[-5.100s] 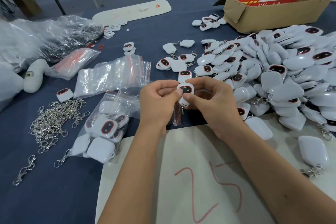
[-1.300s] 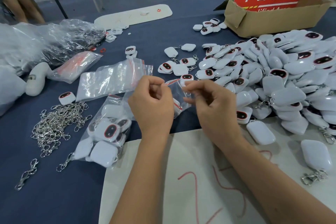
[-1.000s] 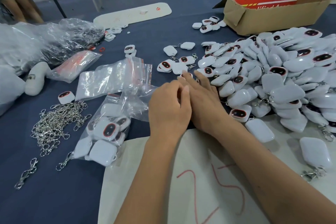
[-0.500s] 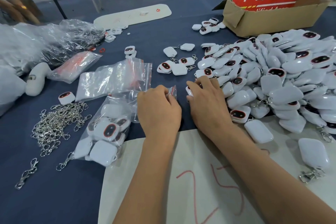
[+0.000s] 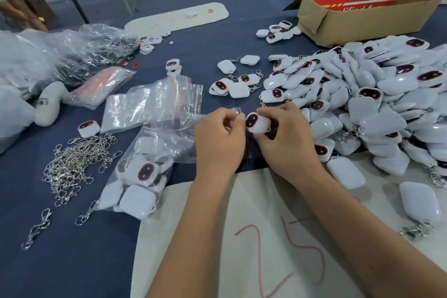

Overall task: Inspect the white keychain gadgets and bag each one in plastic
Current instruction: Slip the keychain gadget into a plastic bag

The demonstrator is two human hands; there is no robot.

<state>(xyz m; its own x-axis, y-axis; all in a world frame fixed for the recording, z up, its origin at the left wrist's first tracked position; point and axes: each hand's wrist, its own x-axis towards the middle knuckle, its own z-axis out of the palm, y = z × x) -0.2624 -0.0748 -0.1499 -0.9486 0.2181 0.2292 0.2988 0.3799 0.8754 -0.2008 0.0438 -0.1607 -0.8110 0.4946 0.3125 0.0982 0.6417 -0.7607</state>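
My right hand (image 5: 287, 138) grips a white keychain gadget (image 5: 257, 123) with a dark, red-rimmed oval face turned toward my left hand. My left hand (image 5: 219, 143) pinches a small clear plastic bag (image 5: 235, 111) with a red strip at its top, right beside the gadget. A big heap of white gadgets (image 5: 377, 104) fills the right of the table. A clear bag holding several gadgets (image 5: 140, 176) lies left of my left hand. A stack of empty zip bags (image 5: 154, 104) lies behind it.
A tangle of metal clasps (image 5: 75, 167) lies at the left. A cardboard box (image 5: 362, 19) with a red sign stands at the back right. A white sheet marked "25" in red (image 5: 266, 237) lies under my forearms. Crumpled plastic (image 5: 48, 60) is piled at the far left.
My right hand has lifted a gadget from the edge of the heap and brought it to my left hand. My left hand has raised the small bag off the table.
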